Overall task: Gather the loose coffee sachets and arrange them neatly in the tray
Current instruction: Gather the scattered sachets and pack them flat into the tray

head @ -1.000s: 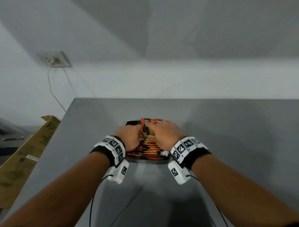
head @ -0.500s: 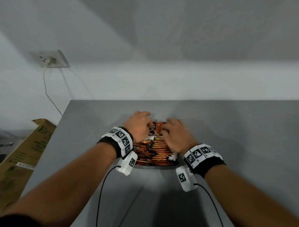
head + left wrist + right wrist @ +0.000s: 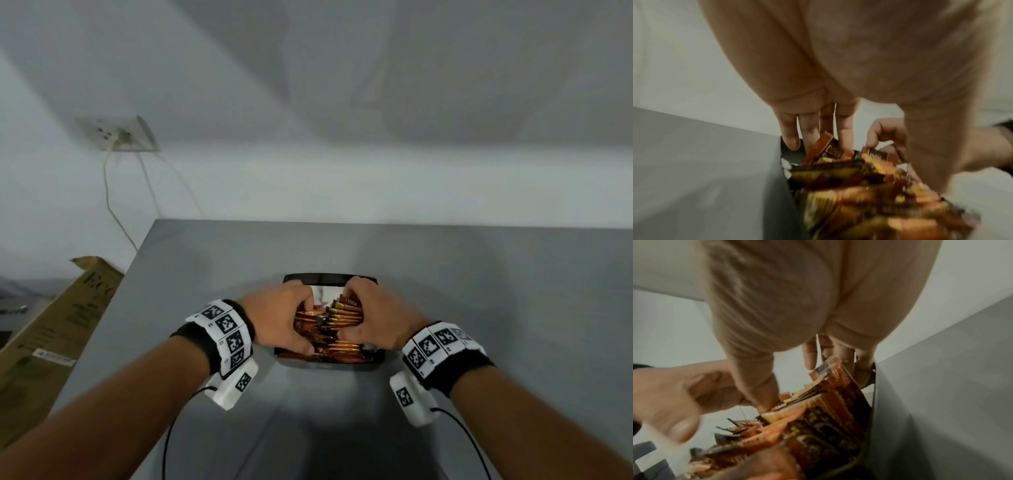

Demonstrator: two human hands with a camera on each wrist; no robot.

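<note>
The left hand [image 3: 281, 317] and right hand [image 3: 371, 317] are bracketing a row of orange coffee sachets [image 3: 337, 329] standing on edge in the black tray [image 3: 329, 278] on the grey desk [image 3: 479, 308]. Curled fingers [image 3: 845, 138] and thumbs are gripping both ends, likely squaring the packets so the row packs upright.

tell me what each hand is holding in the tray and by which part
Both hold the row of coffee sachets in the tray: the left hand grips its left ends, the right hand its right ends, thumbs near, fingers far.
</note>
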